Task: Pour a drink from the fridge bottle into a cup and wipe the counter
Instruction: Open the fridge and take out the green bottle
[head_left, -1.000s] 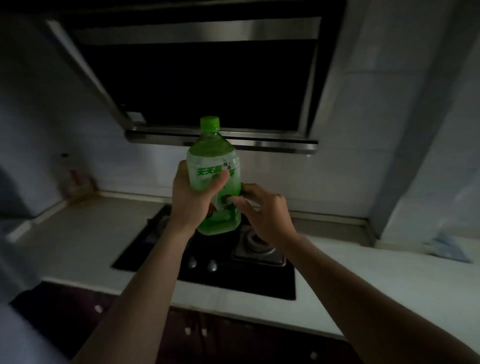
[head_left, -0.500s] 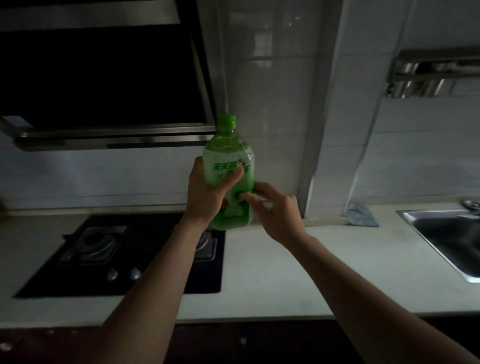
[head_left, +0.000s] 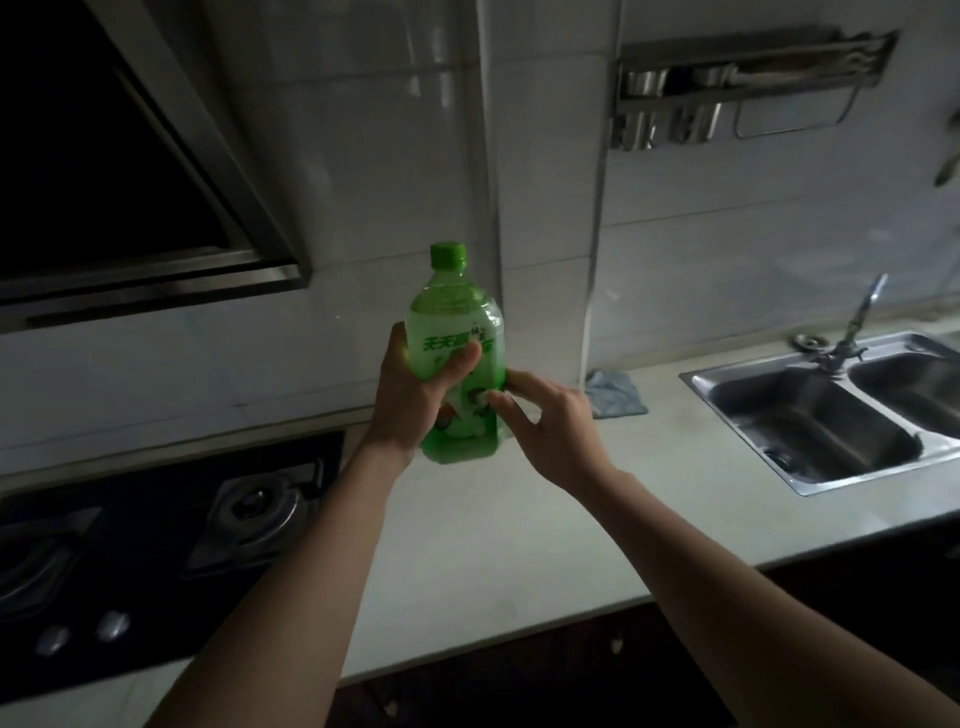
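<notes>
A green plastic bottle (head_left: 457, 332) with a green cap and a white-and-green label is held upright above the pale counter (head_left: 519, 545). My left hand (head_left: 415, 400) grips its body from the left, thumb across the label. My right hand (head_left: 550, 426) touches the lower right side of the bottle with its thumb and fingertips. A crumpled blue cloth (head_left: 613, 395) lies on the counter by the wall, just right of the bottle. No cup is in view.
A black gas hob (head_left: 156, 545) with burners and knobs fills the left of the counter, under a range hood (head_left: 130, 197). A steel double sink (head_left: 831, 415) with a tap lies at the right. A metal rack (head_left: 727, 88) hangs on the tiled wall.
The view has swung right: the hob slid to the left and the sink and rack came into sight. The bottle stays in the same two-handed hold, now over bare counter.
</notes>
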